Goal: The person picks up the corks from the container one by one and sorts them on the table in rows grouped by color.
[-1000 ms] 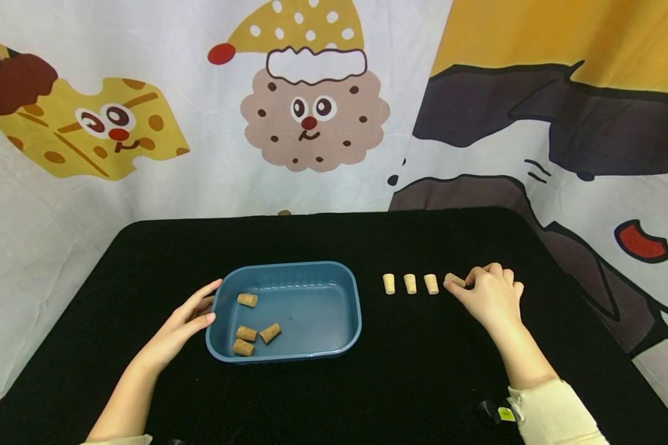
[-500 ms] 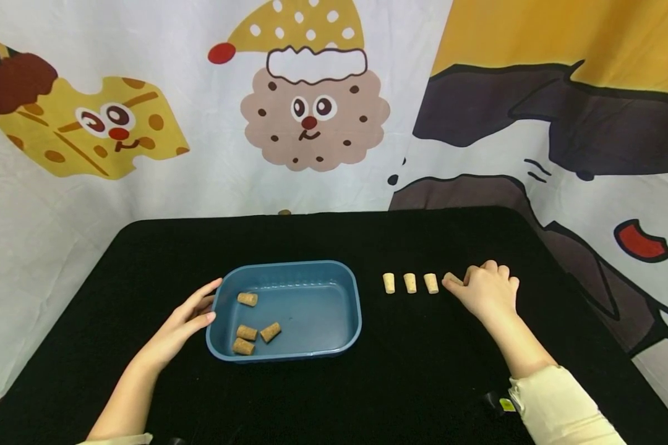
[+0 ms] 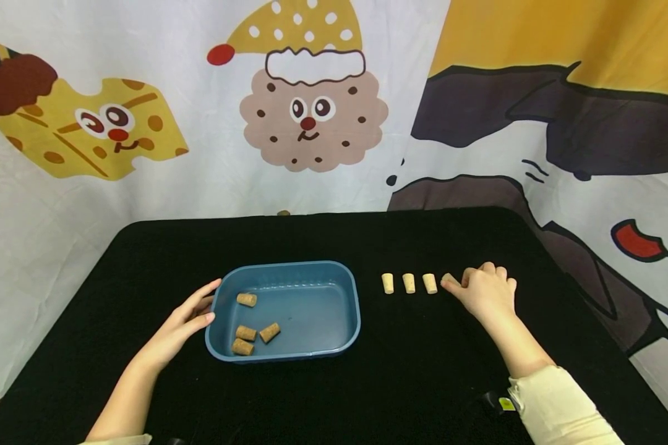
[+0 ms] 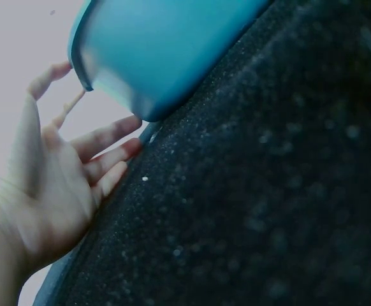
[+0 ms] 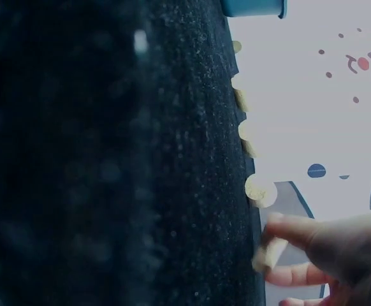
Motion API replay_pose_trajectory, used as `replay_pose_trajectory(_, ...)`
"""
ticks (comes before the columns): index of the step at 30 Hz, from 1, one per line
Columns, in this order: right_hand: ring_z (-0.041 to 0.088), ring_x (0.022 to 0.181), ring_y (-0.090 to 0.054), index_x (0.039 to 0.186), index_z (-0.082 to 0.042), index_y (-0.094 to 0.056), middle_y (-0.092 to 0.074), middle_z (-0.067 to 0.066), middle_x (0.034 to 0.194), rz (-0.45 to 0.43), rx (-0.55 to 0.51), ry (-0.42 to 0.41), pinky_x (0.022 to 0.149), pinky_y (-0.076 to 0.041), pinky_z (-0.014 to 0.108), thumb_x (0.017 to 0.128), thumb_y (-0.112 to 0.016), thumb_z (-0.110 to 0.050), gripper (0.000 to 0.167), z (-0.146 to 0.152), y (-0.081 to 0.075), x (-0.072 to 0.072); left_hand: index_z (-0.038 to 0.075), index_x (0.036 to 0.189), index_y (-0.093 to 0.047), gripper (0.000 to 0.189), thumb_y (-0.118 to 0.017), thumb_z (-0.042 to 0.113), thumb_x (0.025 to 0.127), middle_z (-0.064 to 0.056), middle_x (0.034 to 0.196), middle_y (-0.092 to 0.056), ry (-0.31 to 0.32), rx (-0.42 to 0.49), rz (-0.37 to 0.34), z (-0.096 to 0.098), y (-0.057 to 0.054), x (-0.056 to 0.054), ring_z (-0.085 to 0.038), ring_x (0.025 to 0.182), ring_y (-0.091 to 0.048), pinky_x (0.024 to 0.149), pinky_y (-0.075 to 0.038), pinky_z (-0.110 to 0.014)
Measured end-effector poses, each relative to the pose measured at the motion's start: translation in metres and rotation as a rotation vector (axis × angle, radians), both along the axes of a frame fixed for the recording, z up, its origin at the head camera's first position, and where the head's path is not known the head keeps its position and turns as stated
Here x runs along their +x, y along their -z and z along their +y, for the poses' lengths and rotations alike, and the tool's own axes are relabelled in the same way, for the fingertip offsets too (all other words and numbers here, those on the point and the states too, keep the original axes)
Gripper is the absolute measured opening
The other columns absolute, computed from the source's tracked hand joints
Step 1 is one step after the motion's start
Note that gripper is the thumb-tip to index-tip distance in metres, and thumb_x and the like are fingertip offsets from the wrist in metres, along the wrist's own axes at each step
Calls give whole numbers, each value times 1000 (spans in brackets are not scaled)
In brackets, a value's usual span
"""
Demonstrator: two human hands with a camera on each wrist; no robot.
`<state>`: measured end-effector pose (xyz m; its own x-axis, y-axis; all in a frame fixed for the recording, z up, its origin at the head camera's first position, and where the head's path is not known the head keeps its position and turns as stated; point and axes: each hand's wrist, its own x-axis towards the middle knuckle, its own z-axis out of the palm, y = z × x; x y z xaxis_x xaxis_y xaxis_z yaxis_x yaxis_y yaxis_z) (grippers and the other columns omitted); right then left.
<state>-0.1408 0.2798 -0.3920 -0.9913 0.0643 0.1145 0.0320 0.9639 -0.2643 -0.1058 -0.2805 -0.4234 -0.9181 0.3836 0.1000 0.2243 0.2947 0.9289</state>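
In the head view my right hand (image 3: 487,290) pinches a tan cork (image 3: 449,279) between thumb and fingers at the right end of a row. The right wrist view shows that cork (image 5: 270,255) tilted, low by the black tabletop. To its left are three pale tapered corks, the closest one (image 3: 430,283) a small gap away. A blue plastic tray (image 3: 284,356) stands left of the row, with several brown corks (image 3: 246,333) lying in its left half. My left hand (image 3: 180,321) touches the tray's left end with fingers spread and extended; the left wrist view shows this hand (image 4: 58,185) too.
A black cloth (image 3: 323,402) covers the table, its far edge close to a printed curtain (image 3: 200,185). A small dark object with a yellow-green label (image 3: 506,404) sits by the right sleeve (image 3: 556,402).
My right hand has shifted slightly left with the cork, bringing it a little closer to the row. The left hand and the tray stay where they were.
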Motion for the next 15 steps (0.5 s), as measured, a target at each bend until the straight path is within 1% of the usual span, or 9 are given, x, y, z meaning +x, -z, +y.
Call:
replay_pose_trajectory(3,37,80,-39,68,-10,-61,-46,14,80,4,-6,-20,66,-30,51,92,-56,-50,46,1,2,0,13,154,-19,60,-42,8,99,-37,141,-33,-1,-4,-2,0,0,0,-56,120,-40,88,-43,-63)
replay_pose_trajectory(9,35,79,-39,69,-11,-61,-46,12,80,17,-16,-44,66,-29,50,92,-57,-48,44,3,5,1,13,153,-19,59,-42,7,99,-37,141,-33,4,-5,4,0,0,0,-56,121,-39,88,-43,-62)
replay_pose_trajectory(12,36,80,-40,70,-11,-62,-47,13,82,35,1,-51,67,-30,51,91,-60,-46,41,3,5,1,13,154,-19,59,-41,7,99,-37,141,-33,6,-3,4,-1,0,0,-55,121,-39,89,-44,-57)
replay_pose_trajectory(15,37,80,-40,71,-11,-64,-49,15,85,51,25,-54,67,-31,52,89,-63,-41,35,4,5,0,13,154,-19,59,-41,6,99,-36,141,-33,4,-5,2,-1,-1,0,-54,121,-39,89,-45,-49)
